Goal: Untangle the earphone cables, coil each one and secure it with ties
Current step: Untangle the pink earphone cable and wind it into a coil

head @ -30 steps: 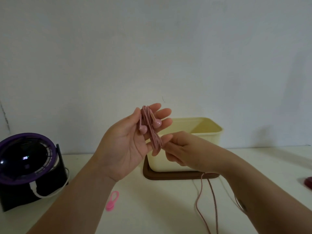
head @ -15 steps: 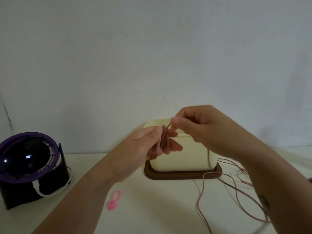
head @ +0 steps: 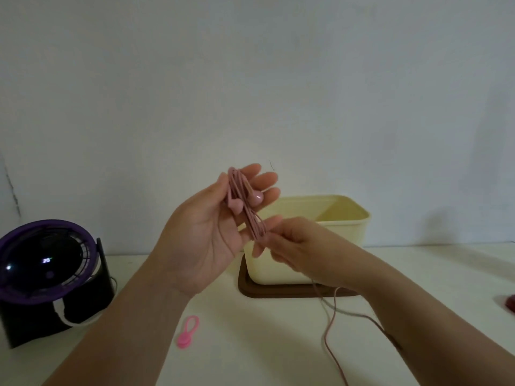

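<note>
My left hand is raised palm-up in front of the box, fingers spread, with a pink earphone cable wound in loops around them. Two pink earbuds lie against the fingers. My right hand pinches the cable at the lower end of the coil. The loose tail of the cable hangs from my right hand down to the table and runs off the bottom edge. A bright pink silicone tie lies on the table below my left forearm.
A cream box stands on a brown lid behind my hands. A black and purple fan sits at the left. A dark red object shows at the right edge. A white wall rises behind the white table.
My left hand turned palm-up again and rose, showing the coil and earbuds. My right hand came down from above the coil to its lower end, drawing in cable that lay on the table.
</note>
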Demonstrator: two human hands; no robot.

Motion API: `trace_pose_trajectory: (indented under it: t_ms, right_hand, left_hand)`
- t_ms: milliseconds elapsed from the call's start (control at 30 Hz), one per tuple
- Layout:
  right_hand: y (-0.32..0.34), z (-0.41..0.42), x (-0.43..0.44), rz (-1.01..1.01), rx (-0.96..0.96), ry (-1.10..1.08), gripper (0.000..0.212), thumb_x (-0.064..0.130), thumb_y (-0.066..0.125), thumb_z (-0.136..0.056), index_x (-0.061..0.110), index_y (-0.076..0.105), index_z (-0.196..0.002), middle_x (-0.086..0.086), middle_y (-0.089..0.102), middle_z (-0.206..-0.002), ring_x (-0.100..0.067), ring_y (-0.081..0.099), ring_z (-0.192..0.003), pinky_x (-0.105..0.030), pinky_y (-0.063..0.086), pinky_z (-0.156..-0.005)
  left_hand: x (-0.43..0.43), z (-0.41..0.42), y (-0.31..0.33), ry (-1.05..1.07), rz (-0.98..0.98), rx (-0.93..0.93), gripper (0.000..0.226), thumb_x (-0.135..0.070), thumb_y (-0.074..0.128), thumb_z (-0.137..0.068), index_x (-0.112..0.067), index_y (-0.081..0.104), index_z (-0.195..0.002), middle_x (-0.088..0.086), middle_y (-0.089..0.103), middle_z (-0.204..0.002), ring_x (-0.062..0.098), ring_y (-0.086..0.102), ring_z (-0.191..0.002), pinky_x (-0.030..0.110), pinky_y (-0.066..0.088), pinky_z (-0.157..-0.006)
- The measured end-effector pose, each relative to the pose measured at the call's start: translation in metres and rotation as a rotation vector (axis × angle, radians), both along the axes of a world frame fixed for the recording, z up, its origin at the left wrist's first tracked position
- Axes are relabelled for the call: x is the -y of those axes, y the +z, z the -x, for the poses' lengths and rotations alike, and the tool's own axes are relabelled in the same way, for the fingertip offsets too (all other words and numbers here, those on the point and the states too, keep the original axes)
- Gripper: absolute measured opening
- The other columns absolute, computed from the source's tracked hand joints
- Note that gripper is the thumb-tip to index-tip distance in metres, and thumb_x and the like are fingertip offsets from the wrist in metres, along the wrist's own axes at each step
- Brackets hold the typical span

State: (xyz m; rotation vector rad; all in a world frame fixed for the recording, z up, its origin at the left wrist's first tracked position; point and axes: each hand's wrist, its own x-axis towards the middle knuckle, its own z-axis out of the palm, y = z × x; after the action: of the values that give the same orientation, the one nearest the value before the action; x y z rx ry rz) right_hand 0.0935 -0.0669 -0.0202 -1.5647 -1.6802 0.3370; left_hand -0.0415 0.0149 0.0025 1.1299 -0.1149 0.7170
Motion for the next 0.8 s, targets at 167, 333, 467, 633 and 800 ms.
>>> trace_pose_trajectory:
  t_ms: [167, 333, 467, 633, 800]
  right_hand:
    - [0.011, 0.013, 0.014, 0.111, 0.186, 0.046, 0.023, 0.027, 0.046, -0.098, 0.023, 0.066, -0.089, 0.008, 0.042, -0.053, -0.005, 0.039, -0.046, -0.014, 0.032, -0.050]
    - [0.034, 0.008, 0.033, -0.080, 0.202, -0.055, 0.023, 0.031, 0.052, -0.093, 0.021, 0.069, -0.081, 0.010, 0.060, -0.062, -0.014, 0.049, -0.056, -0.022, 0.039, -0.056]
    - [0.039, 0.000, 0.035, -0.241, 0.151, -0.145, 0.023, 0.036, 0.054, -0.089, 0.023, 0.067, -0.075, 0.011, 0.041, -0.046, -0.005, 0.033, -0.042, -0.014, 0.028, -0.042]
    - [0.025, -0.012, 0.018, -0.313, -0.151, -0.071, 0.031, 0.048, 0.059, -0.082, 0.019, 0.065, -0.072, 0.004, 0.036, -0.054, -0.010, 0.029, -0.048, -0.025, 0.024, -0.048]
    - [0.008, -0.008, 0.004, -0.213, -0.167, 0.002, 0.027, 0.030, 0.050, -0.095, 0.024, 0.064, -0.072, 0.009, 0.040, -0.052, -0.006, 0.033, -0.047, -0.020, 0.026, -0.049]
  left_hand:
    - [-0.014, -0.002, -0.008, 0.169, -0.138, -0.081, 0.037, -0.029, 0.028, -0.098, -0.010, 0.059, -0.108, 0.006, 0.073, -0.092, 0.017, 0.070, -0.091, 0.036, 0.059, -0.074]
    - [-0.014, -0.001, -0.017, 0.241, -0.516, -0.310, 0.035, -0.036, 0.037, -0.097, -0.024, 0.069, -0.091, -0.005, 0.070, -0.077, 0.009, 0.065, -0.078, 0.037, 0.049, -0.082]
    - [-0.011, -0.001, -0.021, 0.173, -0.635, -0.393, 0.041, -0.041, 0.033, -0.089, -0.028, 0.071, -0.082, 0.002, 0.072, -0.085, 0.021, 0.064, -0.092, 0.041, 0.048, -0.093]
    - [-0.006, 0.004, -0.013, -0.120, -0.399, -0.337, 0.040, -0.036, 0.039, -0.088, -0.014, 0.073, -0.088, 0.010, 0.069, -0.075, 0.023, 0.068, -0.080, 0.030, 0.055, -0.073]
    - [-0.003, 0.003, -0.003, -0.211, -0.047, -0.037, 0.040, -0.032, 0.041, -0.089, -0.009, 0.074, -0.092, 0.005, 0.068, -0.075, 0.016, 0.070, -0.073, 0.045, 0.056, -0.083]
